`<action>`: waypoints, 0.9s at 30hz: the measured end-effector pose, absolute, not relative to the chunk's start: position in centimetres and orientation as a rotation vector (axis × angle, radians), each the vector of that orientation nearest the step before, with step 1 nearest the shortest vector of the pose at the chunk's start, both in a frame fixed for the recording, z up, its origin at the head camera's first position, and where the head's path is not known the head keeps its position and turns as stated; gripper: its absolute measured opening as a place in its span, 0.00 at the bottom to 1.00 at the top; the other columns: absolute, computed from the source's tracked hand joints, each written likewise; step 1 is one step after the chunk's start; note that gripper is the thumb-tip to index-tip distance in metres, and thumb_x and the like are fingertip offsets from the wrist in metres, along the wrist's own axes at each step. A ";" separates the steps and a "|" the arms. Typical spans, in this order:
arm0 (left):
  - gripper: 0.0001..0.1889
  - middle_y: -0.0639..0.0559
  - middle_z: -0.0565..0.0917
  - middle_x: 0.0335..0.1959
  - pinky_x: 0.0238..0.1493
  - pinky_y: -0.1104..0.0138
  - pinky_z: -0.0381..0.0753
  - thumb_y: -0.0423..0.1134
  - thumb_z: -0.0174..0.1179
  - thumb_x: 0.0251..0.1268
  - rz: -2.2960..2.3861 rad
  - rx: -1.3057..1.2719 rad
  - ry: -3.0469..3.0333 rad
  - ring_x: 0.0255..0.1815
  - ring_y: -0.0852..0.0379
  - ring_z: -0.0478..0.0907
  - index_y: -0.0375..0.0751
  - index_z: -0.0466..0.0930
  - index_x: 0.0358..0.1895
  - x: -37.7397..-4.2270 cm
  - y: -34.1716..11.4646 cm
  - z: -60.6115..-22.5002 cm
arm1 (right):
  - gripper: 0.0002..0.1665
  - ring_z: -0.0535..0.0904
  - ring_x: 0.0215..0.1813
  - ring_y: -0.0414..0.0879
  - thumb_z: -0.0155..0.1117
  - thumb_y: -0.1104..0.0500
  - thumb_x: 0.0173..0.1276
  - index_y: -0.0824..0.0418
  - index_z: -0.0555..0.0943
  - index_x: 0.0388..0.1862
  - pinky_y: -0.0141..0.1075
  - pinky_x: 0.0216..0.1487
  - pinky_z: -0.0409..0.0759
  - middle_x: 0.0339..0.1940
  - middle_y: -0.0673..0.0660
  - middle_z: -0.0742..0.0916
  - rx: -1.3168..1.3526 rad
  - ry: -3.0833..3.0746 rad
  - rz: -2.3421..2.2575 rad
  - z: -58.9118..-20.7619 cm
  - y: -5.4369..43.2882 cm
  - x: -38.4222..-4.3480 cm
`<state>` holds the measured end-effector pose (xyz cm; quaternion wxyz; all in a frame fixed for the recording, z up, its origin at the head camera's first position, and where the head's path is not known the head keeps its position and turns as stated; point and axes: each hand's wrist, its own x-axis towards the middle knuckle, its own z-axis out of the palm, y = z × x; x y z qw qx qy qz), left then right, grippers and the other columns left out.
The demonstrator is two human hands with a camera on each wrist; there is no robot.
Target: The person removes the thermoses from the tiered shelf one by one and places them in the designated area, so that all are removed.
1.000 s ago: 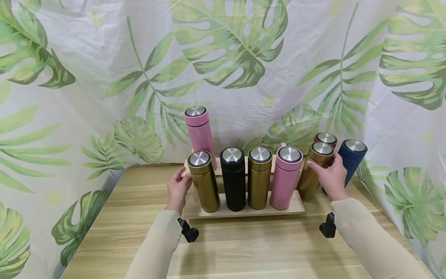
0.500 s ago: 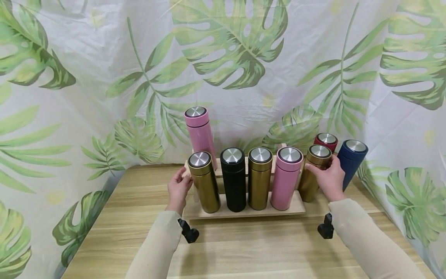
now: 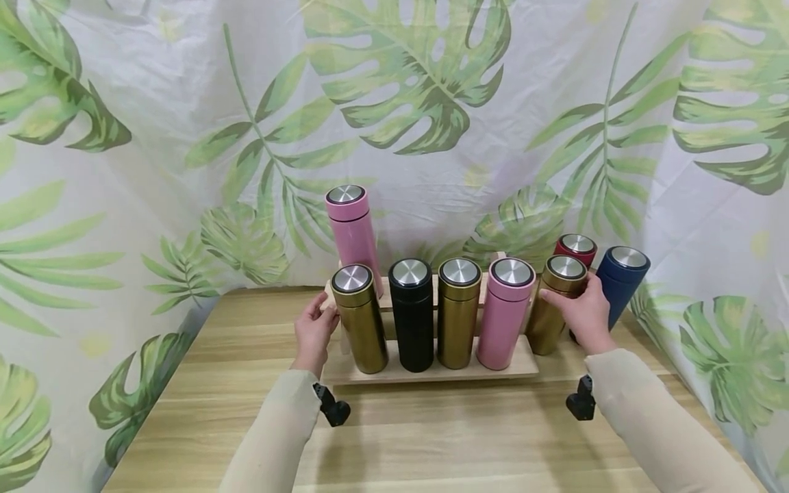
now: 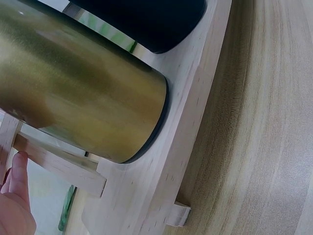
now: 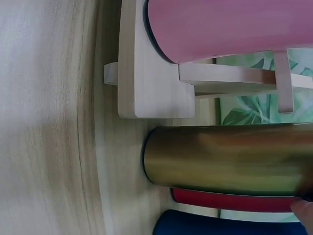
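Note:
In the head view my right hand (image 3: 587, 311) grips a gold thermos (image 3: 545, 322) near its top, just right of the two-tier wooden rack (image 3: 524, 363). The right wrist view shows this gold thermos (image 5: 220, 159) upright, its base on the table beside the rack. My left hand (image 3: 314, 335) pinches the rack's left end at the upper shelf; its thumb and fingers (image 4: 19, 176) meet the wood in the left wrist view. On the lower shelf stand another gold thermos (image 3: 364, 329), a black thermos (image 3: 415, 329), a third gold thermos (image 3: 457, 329) and a pink thermos (image 3: 502, 329).
A second pink thermos (image 3: 353, 233) stands on the upper shelf at left. Behind my right hand are a red thermos (image 3: 576, 243) and a blue thermos (image 3: 622, 281). Wood-grain table (image 3: 456, 438) lies in front, and a leaf-print cloth (image 3: 425, 192) hangs behind.
The right hand's gold thermos has shifted slightly left and nearer since a second ago, showing more of the red lid. The left hand stays at the rack's end.

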<state>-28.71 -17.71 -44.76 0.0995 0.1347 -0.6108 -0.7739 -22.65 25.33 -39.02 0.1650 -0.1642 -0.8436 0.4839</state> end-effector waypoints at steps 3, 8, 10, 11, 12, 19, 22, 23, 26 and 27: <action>0.24 0.47 0.73 0.40 0.40 0.76 0.81 0.26 0.53 0.62 -2.287 0.393 -1.820 0.30 0.70 0.78 0.34 0.67 0.63 -28.7 -17.7 -44.7 | 0.51 0.65 0.64 0.61 0.68 0.49 0.56 0.67 0.53 0.69 0.53 0.63 0.67 0.65 0.70 0.68 -0.463 -2.395 1.405 -38.7 25.3 -22.5; 0.24 0.48 0.73 0.39 0.40 0.76 0.81 0.26 0.53 0.62 -2.292 0.400 -1.810 0.31 0.70 0.77 0.34 0.67 0.63 -28.5 -17.7 -44.6 | 0.52 0.62 0.67 0.61 0.66 0.47 0.57 0.66 0.51 0.71 0.53 0.64 0.66 0.67 0.69 0.66 -0.440 -2.371 1.424 -37.6 25.6 -22.6; 0.24 0.48 0.73 0.39 0.40 0.76 0.81 0.26 0.53 0.62 -2.289 0.400 -1.814 0.31 0.69 0.77 0.34 0.67 0.63 -28.5 -17.7 -44.6 | 0.53 0.60 0.69 0.60 0.66 0.46 0.57 0.66 0.49 0.72 0.53 0.66 0.64 0.69 0.69 0.64 -0.440 -2.362 1.435 -36.9 25.6 -22.7; 0.24 0.49 0.73 0.38 0.40 0.76 0.81 0.26 0.53 0.62 -2.288 0.396 -1.816 0.30 0.69 0.77 0.33 0.66 0.63 -28.5 -17.7 -44.6 | 0.54 0.59 0.69 0.59 0.65 0.46 0.58 0.66 0.48 0.72 0.52 0.67 0.63 0.69 0.68 0.63 -0.436 -2.356 1.446 -36.6 25.6 -22.7; 0.24 0.50 0.73 0.37 0.39 0.76 0.81 0.26 0.53 0.62 -2.292 0.398 -1.808 0.30 0.69 0.77 0.33 0.67 0.63 -28.6 -17.7 -44.5 | 0.54 0.58 0.70 0.59 0.65 0.45 0.58 0.66 0.47 0.72 0.52 0.67 0.62 0.70 0.68 0.62 -0.431 -2.355 1.454 -36.2 25.7 -22.7; 0.24 0.51 0.73 0.35 0.40 0.76 0.81 0.27 0.54 0.61 -2.288 0.404 -1.809 0.30 0.69 0.77 0.34 0.68 0.63 -28.5 -17.6 -44.4 | 0.54 0.54 0.72 0.57 0.63 0.45 0.60 0.65 0.46 0.73 0.49 0.71 0.56 0.72 0.64 0.58 -0.369 -2.302 1.528 -33.2 25.4 -22.9; 0.24 0.50 0.73 0.37 0.40 0.76 0.81 0.26 0.53 0.62 -2.288 0.402 -1.817 0.30 0.69 0.77 0.33 0.67 0.63 -28.4 -17.6 -44.4 | 0.53 0.53 0.72 0.56 0.63 0.45 0.60 0.64 0.46 0.73 0.47 0.72 0.55 0.72 0.64 0.59 -0.328 -2.283 1.536 -31.9 25.3 -23.0; 0.24 0.49 0.73 0.37 0.40 0.76 0.81 0.26 0.53 0.62 -2.290 0.402 -1.818 0.31 0.69 0.77 0.33 0.67 0.63 -28.4 -17.6 -44.4 | 0.53 0.53 0.73 0.56 0.63 0.45 0.60 0.64 0.45 0.73 0.46 0.72 0.54 0.72 0.63 0.59 -0.314 -2.273 1.541 -31.5 25.3 -23.0; 0.25 0.49 0.74 0.38 0.40 0.76 0.81 0.26 0.54 0.61 -2.294 0.403 -1.812 0.30 0.69 0.78 0.34 0.67 0.63 -28.4 -17.6 -44.5 | 0.53 0.52 0.73 0.54 0.63 0.45 0.61 0.63 0.45 0.74 0.45 0.73 0.53 0.73 0.62 0.58 -0.277 -2.256 1.555 -30.3 25.0 -23.2; 0.25 0.49 0.74 0.38 0.40 0.76 0.81 0.26 0.54 0.61 -2.293 0.401 -1.812 0.30 0.69 0.77 0.34 0.67 0.63 -28.5 -17.7 -44.6 | 0.53 0.52 0.73 0.54 0.63 0.45 0.61 0.63 0.45 0.73 0.44 0.73 0.53 0.73 0.62 0.58 -0.261 -2.253 1.558 -29.9 24.9 -23.2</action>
